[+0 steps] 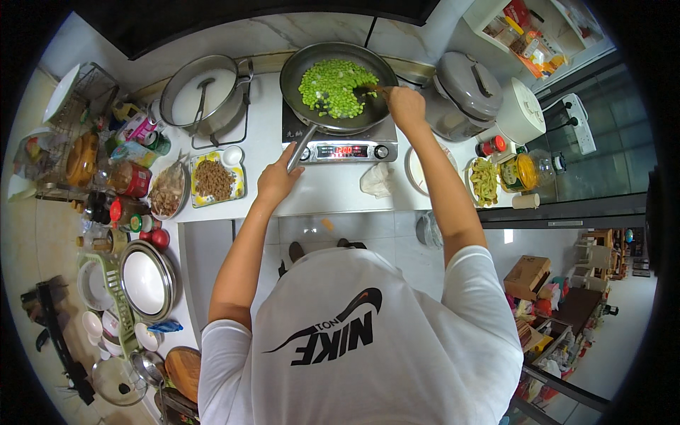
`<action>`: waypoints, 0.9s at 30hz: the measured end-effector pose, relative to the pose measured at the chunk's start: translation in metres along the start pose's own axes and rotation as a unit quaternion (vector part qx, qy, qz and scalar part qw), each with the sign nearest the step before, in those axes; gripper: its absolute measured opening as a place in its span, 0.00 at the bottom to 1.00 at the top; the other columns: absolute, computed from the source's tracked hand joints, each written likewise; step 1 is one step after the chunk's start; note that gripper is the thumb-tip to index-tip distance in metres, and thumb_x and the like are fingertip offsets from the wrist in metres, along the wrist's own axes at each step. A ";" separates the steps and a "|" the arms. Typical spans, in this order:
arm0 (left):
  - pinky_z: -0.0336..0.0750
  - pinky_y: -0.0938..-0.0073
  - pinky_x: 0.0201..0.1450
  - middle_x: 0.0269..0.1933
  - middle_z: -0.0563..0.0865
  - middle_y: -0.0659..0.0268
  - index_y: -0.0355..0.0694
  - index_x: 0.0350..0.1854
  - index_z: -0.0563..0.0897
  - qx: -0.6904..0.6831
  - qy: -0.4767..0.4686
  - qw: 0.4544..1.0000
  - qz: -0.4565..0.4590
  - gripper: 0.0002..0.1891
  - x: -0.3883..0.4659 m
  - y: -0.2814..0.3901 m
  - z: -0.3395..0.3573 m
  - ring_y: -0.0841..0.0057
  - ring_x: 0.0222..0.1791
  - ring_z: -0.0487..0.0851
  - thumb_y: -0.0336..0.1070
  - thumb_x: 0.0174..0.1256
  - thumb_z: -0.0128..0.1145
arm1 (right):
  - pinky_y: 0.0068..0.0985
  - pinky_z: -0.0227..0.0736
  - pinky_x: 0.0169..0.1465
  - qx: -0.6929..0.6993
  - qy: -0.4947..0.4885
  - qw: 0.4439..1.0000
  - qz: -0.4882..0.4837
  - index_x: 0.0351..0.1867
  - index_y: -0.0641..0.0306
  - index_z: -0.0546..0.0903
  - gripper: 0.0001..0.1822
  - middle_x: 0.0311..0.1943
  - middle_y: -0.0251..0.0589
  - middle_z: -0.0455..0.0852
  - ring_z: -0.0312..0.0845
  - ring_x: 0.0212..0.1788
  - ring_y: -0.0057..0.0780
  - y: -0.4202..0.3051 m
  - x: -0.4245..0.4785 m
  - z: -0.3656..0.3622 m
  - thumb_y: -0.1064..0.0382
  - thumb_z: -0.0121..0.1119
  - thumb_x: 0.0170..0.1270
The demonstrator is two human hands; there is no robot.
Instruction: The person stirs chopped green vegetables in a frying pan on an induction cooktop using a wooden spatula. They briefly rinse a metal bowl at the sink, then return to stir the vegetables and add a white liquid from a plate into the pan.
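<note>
A dark frying pan (291, 79) sits on an induction cooker (334, 153) with a lit red display. Chopped green vegetable pieces (337, 87), perhaps beans, are spread over the pan's middle. My left hand (277, 183) grips the pan's metal handle (302, 149), which points towards me. At the pan's right rim, my right hand (406, 108) is closed around a brown spatula (372, 88). The spatula's front end lies among the green pieces; most of its handle is hidden in my fist. Just below the cooker, a crumpled white cloth (377, 180) lies on the counter.
Left stands a steel pot (223, 119) of whitish liquid with a ladle (202, 101). Nearer are a tray of cooked mince (213, 179) and a bowl of meat (167, 194). Right are a grey pressure cooker (467, 95), a plate of green vegetables (483, 183) and an oil bottle (518, 172).
</note>
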State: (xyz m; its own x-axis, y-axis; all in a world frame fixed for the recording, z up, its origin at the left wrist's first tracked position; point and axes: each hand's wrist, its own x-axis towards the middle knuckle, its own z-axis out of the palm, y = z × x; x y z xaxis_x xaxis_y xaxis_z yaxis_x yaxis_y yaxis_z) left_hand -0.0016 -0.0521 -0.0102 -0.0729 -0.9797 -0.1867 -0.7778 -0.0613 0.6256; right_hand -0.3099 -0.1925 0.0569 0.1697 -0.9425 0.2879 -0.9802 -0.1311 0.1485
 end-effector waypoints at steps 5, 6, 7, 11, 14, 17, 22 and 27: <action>0.78 0.56 0.42 0.34 0.87 0.50 0.62 0.73 0.62 0.002 -0.004 1.000 0.004 0.36 0.000 0.005 -0.002 0.51 0.38 0.86 0.49 0.62 0.61 | 0.43 0.77 0.38 0.111 0.012 0.994 -0.017 0.47 0.51 0.86 0.14 0.34 0.50 0.86 0.83 0.35 0.47 -0.015 0.020 0.025 0.53 0.58 0.64; 0.78 0.56 0.41 0.35 0.87 0.50 0.62 0.73 0.62 0.002 -0.005 1.000 0.002 0.36 -0.001 0.004 -0.001 0.51 0.38 0.86 0.49 0.62 0.61 | 0.43 0.77 0.38 0.119 0.010 0.992 -0.036 0.46 0.50 0.86 0.13 0.33 0.50 0.86 0.83 0.35 0.47 -0.019 0.020 0.024 0.53 0.58 0.64; 0.78 0.56 0.41 0.35 0.87 0.50 0.62 0.73 0.62 0.004 -0.003 1.000 0.005 0.36 -0.001 0.004 -0.001 0.51 0.38 0.86 0.49 0.62 0.61 | 0.43 0.77 0.38 0.126 0.008 0.991 -0.054 0.46 0.50 0.86 0.13 0.33 0.49 0.86 0.83 0.35 0.47 -0.021 0.018 0.022 0.53 0.58 0.64; 0.78 0.56 0.41 0.35 0.87 0.50 0.62 0.73 0.62 0.003 0.006 1.000 -0.003 0.36 -0.004 -0.001 -0.003 0.51 0.38 0.86 0.49 0.62 0.61 | 0.41 0.79 0.36 0.109 -0.033 0.992 -0.050 0.29 0.61 0.88 0.14 0.28 0.52 0.87 0.85 0.33 0.49 -0.025 -0.007 -0.046 0.54 0.59 0.62; 0.78 0.56 0.42 0.35 0.87 0.50 0.62 0.73 0.62 0.003 0.005 1.000 -0.005 0.36 -0.004 0.001 -0.002 0.51 0.38 0.86 0.49 0.62 0.61 | 0.40 0.79 0.36 0.074 -0.070 0.993 -0.052 0.24 0.63 0.86 0.10 0.27 0.52 0.87 0.85 0.32 0.48 -0.026 -0.036 -0.093 0.61 0.58 0.57; 0.78 0.56 0.42 0.35 0.87 0.50 0.61 0.73 0.62 -0.001 0.010 1.000 0.007 0.36 -0.002 -0.001 0.001 0.51 0.38 0.86 0.49 0.61 0.61 | 0.39 0.80 0.36 0.059 -0.064 0.994 -0.061 0.25 0.62 0.86 0.09 0.28 0.52 0.87 0.86 0.32 0.47 -0.034 -0.038 -0.077 0.64 0.56 0.56; 0.78 0.56 0.42 0.35 0.87 0.50 0.61 0.73 0.62 -0.004 0.013 1.000 0.019 0.36 0.002 -0.001 0.002 0.51 0.39 0.86 0.49 0.61 0.62 | 0.38 0.81 0.37 0.085 0.027 0.996 0.024 0.27 0.63 0.87 0.10 0.30 0.52 0.87 0.87 0.33 0.47 -0.042 0.011 -0.004 0.64 0.55 0.59; 0.78 0.56 0.42 0.35 0.87 0.49 0.60 0.73 0.63 -0.005 0.029 0.999 0.029 0.36 0.000 -0.007 0.004 0.50 0.38 0.86 0.49 0.61 0.62 | 0.39 0.80 0.37 0.126 0.087 0.985 0.079 0.31 0.63 0.88 0.15 0.30 0.52 0.87 0.86 0.35 0.47 -0.051 0.032 0.007 0.54 0.57 0.64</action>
State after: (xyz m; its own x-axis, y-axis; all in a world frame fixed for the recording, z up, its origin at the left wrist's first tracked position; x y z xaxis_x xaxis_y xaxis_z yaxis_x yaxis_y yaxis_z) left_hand 0.0018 -0.0510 -0.0178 -0.0815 -0.9910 -0.1062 -0.7664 -0.0059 0.6423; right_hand -0.2554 -0.2182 0.0517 0.0059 -0.8936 0.4488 -0.9865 -0.0788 -0.1439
